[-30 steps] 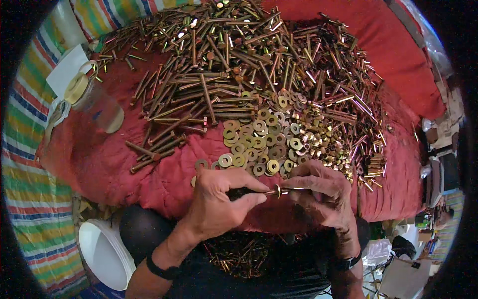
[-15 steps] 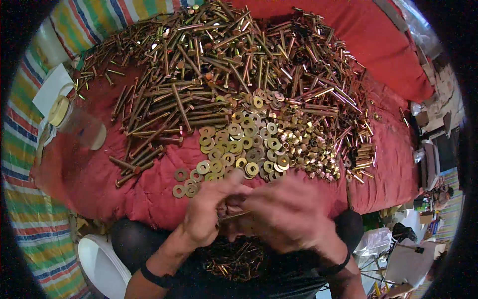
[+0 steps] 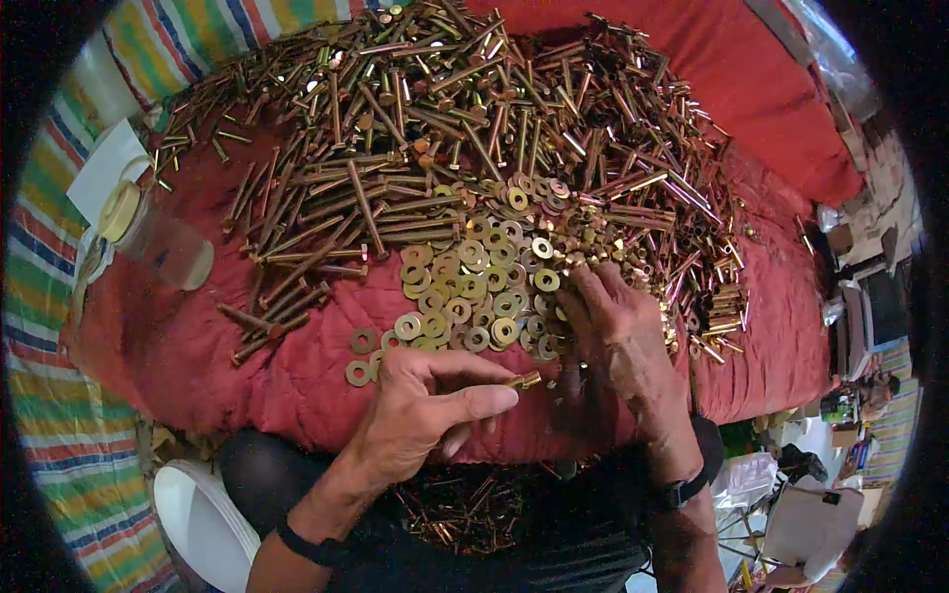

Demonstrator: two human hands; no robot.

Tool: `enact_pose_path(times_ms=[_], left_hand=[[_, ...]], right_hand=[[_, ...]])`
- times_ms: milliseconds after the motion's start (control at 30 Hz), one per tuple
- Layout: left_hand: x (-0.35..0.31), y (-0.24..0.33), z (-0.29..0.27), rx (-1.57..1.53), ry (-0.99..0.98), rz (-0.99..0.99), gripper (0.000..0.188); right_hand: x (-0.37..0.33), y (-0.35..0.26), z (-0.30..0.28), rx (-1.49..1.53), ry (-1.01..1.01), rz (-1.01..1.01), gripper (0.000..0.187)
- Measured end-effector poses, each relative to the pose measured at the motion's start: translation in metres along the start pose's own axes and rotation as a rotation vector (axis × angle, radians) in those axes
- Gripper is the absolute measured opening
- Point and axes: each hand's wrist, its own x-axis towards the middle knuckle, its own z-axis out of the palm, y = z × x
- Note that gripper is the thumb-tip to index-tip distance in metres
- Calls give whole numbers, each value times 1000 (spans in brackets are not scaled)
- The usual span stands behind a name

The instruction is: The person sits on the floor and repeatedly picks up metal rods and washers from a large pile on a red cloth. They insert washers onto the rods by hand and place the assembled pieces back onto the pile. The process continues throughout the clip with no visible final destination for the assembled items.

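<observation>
My left hand (image 3: pixel 425 400) is closed in a pinch, thumb against forefinger. From the pinch a short gold-coloured threaded bolt end (image 3: pixel 530 380) points right; the rest of the bolt is hidden in the fingers. My right hand (image 3: pixel 623 336) reaches down onto the pile of small brass-coloured nuts (image 3: pixel 598 259), fingers stretched out and partly spread, fingertips among them. Between and beyond my hands lies a heap of flat washers (image 3: pixel 470 287). Long bolts (image 3: pixel 361 212) spread out behind the washers.
Everything lies on a red padded cloth (image 3: pixel 158 346). A big heap of bolts (image 3: pixel 445 89) fills the far side. At left lies a clear jar with a yellowish lid (image 3: pixel 163 247). More bolts (image 3: pixel 465 509) sit in my lap. A white basin (image 3: pixel 203 519) stands low at left.
My hands were close together over my lap. The right hand has moved away and forward onto the nuts; the left has stayed near, with the bolt end now showing.
</observation>
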Motion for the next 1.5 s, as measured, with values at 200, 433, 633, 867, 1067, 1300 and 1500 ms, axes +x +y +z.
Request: enact_pose_path(times_ms=[200,433,633,867,1067,1300,1500], left_hand=[[-1,3,-6,-11,43,8,21],[-2,5,-15,-109,-30,-90,21],[1,4,-19,-281,-143,-209,21],[-3,1,-17,-140,-93,-89,18],[-1,-7,-5,381,92,561,16],[-2,-5,-9,1086,202,1142,24],[-2,-7,-6,1091,195,1198,21]], right_hand=[[0,-31,-41,898,-16,467,18],[-10,-49,-60,749,-82,49,32],[-14,-51,-50,722,-20,-80,35],[-17,-52,-47,671,-43,-49,29],[-18,-51,-44,714,-13,-35,25],[-16,-55,-46,912,-76,169,22],[-18,-64,-51,902,-264,401,24]])
